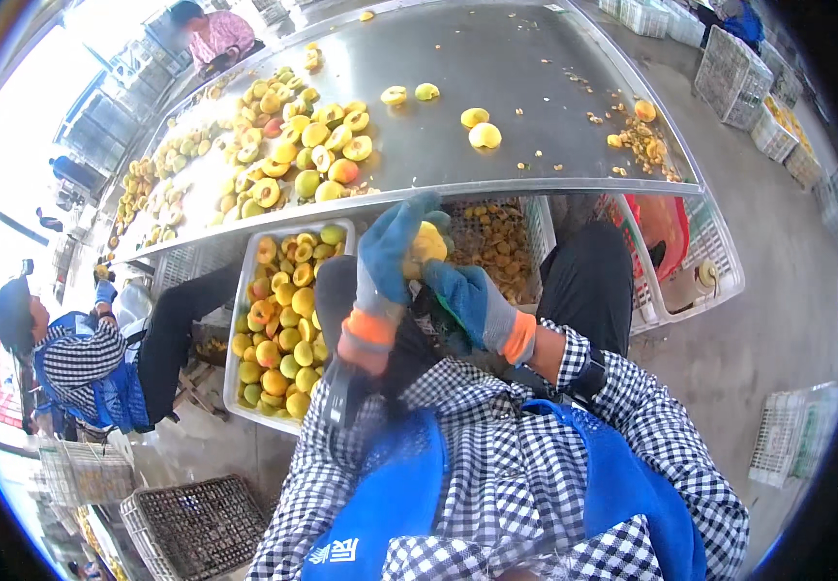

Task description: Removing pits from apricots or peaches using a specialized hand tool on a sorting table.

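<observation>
At mid-frame, the left hand grips a yellow fruit; the right hand curls beside it, its hold unclear. Left of centre, a white crate holds piled fruit; a central basket, brown scraps.

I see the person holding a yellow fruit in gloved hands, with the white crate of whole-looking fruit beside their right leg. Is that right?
Not quite: the head view shows the white crate of whole-looking fruit beside the left leg. The yellow fruit is indeed in the gloved left hand and right hand.
</observation>
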Tool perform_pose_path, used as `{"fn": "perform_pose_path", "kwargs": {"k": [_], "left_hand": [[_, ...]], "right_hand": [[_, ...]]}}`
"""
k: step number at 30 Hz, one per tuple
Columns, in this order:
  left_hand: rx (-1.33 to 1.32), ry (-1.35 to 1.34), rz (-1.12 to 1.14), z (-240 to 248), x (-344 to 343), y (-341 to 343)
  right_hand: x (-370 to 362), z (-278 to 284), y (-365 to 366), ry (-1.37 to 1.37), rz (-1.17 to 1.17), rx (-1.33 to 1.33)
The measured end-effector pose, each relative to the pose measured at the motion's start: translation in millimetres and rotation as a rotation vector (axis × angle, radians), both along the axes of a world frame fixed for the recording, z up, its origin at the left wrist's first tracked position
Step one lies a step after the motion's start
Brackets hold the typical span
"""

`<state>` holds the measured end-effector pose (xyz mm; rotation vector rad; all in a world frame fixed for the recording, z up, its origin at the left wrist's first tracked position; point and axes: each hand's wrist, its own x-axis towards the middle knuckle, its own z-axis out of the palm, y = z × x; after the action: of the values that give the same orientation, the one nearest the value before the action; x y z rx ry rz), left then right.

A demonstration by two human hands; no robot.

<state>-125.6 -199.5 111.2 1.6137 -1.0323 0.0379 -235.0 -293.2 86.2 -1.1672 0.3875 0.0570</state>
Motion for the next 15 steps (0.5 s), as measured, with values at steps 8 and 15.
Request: {"fn": "perform_pose_path", "kwargs": {"k": [8,15], "left_hand": [[-0.057,0.468,-0.042,-5.0,-7.8,4.5],[0.283,0.372,-0.147,-23.1,-11.7,-3.9]], "right_hand": [[-14.1,-3.4,-10.3,-0.074,0.23,0.283],[-32.8,-32.0,-25.3,-0.174,0.394,0.003]]}}
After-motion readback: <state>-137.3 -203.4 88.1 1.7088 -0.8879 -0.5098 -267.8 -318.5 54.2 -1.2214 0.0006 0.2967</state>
